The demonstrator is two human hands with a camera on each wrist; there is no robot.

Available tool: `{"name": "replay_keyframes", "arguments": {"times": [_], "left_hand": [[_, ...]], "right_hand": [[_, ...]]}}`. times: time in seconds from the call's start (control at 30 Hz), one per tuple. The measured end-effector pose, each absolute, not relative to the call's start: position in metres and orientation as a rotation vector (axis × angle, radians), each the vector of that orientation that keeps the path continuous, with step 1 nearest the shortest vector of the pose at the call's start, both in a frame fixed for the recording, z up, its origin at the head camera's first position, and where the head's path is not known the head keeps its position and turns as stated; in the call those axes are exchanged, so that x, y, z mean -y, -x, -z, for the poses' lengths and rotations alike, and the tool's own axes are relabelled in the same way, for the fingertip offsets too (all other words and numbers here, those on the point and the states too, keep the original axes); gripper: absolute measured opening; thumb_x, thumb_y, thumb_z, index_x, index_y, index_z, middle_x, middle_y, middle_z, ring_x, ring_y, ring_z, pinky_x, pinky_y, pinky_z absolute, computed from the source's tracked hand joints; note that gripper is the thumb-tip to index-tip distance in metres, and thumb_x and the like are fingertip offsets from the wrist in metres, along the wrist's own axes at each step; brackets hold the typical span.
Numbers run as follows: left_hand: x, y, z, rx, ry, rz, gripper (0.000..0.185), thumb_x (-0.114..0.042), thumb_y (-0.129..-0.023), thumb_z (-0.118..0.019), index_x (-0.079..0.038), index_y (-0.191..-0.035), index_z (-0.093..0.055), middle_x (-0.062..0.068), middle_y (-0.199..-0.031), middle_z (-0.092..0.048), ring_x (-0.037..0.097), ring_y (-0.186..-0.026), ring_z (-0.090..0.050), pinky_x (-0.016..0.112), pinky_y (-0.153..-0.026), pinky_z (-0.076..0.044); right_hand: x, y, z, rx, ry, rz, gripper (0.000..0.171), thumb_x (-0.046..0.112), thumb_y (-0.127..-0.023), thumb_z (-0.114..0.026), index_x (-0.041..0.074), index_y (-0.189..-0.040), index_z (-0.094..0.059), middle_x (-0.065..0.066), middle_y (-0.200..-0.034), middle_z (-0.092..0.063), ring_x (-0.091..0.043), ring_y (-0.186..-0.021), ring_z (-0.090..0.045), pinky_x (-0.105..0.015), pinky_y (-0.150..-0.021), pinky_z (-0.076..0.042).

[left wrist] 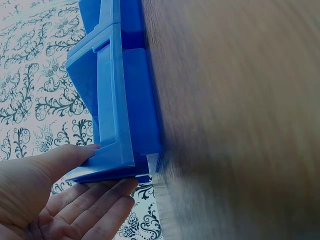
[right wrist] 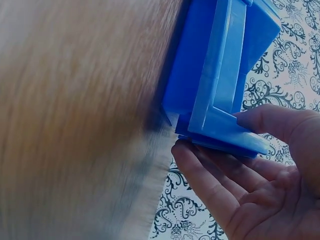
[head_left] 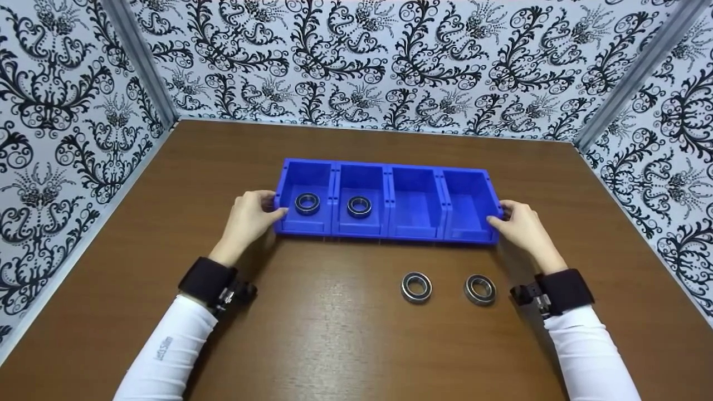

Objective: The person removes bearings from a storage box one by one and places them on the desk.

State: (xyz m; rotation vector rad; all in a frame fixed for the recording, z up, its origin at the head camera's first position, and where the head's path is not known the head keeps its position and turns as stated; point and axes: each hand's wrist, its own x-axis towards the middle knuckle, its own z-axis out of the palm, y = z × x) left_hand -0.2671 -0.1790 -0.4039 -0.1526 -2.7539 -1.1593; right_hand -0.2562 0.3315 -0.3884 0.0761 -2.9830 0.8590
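Note:
A blue bin row with several compartments side by side is held at both ends. My left hand grips its left end wall, thumb over the rim and fingers along the outer side, as the left wrist view shows at the bin's end. At the other end my right hand pinches the right wall the same way, thumb inside and fingers outside. One ball bearing lies in the leftmost compartment, and a second bearing lies in the compartment beside it. The two right compartments hold nothing.
Two more bearings, one left and one right, lie on the brown wooden table in front of the bins. Patterned wall panels enclose the table at the back and both sides.

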Motion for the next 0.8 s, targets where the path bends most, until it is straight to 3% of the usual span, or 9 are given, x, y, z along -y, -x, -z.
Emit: {"name": "replay_keyframes", "arguments": {"times": [0.07,0.17,0.3,0.8], "left_hand": [[0.1792,0.2672,0.4041,2.75,0.152,1.165,0.044,-0.016,-0.09,-0.075,0.009,-0.126,-0.067,0.027,-0.121,-0.073,0.04,-0.112,-0.072,0.053,-0.101,-0.054],[0.179,0.2668,0.4039,2.761,0.153,1.151,0.046,-0.017,-0.091,-0.075,0.01,-0.127,-0.066,0.028,-0.123,-0.072,0.041,-0.115,-0.071,0.054,-0.102,-0.054],[0.1789,0.2667,0.4041,2.771,0.157,1.132,0.047,-0.017,-0.091,-0.075,0.01,-0.128,-0.065,0.029,-0.124,-0.07,0.042,-0.117,-0.07,0.055,-0.102,-0.054],[0.1793,0.2675,0.4043,2.757,0.146,1.141,0.047,-0.017,-0.09,-0.076,0.011,-0.127,-0.066,0.028,-0.123,-0.071,0.041,-0.116,-0.071,0.053,-0.103,-0.054]], "right_hand": [[-0.3314,0.2574,0.3888,2.984,-0.079,-0.852,0.052,0.017,-0.097,-0.062,-0.017,-0.135,-0.053,-0.039,-0.127,-0.063,-0.049,-0.111,-0.066,-0.056,-0.094,-0.053],[-0.3314,0.2597,0.3892,2.993,-0.065,-0.851,0.051,0.017,-0.096,-0.062,-0.015,-0.135,-0.055,-0.036,-0.12,-0.068,-0.034,-0.09,-0.07,-0.04,-0.081,-0.055],[-0.3321,0.263,0.3907,3.003,-0.05,-0.854,0.052,0.016,-0.094,-0.062,-0.015,-0.134,-0.056,-0.032,-0.112,-0.071,-0.01,-0.073,-0.059,-0.025,-0.07,-0.047],[-0.333,0.2655,0.3949,2.977,-0.027,-0.924,0.051,0.013,-0.092,-0.061,-0.016,-0.134,-0.057,-0.033,-0.112,-0.071,-0.004,-0.067,-0.057,-0.017,-0.063,-0.046]]}}
